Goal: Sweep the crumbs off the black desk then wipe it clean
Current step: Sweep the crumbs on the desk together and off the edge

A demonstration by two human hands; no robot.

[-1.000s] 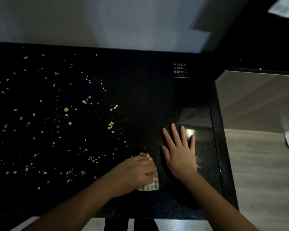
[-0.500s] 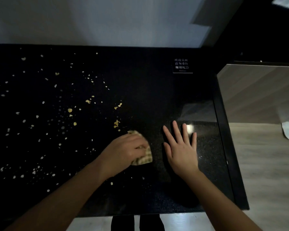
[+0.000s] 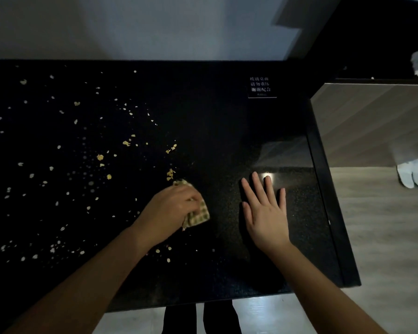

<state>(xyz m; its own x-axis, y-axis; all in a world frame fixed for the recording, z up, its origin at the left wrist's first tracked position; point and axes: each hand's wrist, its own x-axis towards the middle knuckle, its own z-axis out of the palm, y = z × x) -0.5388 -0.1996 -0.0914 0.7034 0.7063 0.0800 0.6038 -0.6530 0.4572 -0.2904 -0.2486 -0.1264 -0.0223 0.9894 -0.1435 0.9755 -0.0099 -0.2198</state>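
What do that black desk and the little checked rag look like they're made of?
The black desk looks like polished speckled stone or glass: it is glossy, mirrors a light, and shows fine flecks. The checked rag, bunched in the left hand, looks like soft woven fabric, crumpling into folds.

Left hand point(image 3: 170, 209): knuckles up, fingers curled tight into a fist, bare forearm running back toward lower left. Right hand point(image 3: 266, 212): flat, palm down, fingers point(image 3: 258, 186) straight and slightly spread, pointing away from the body; bare forearm angling back toward lower right.
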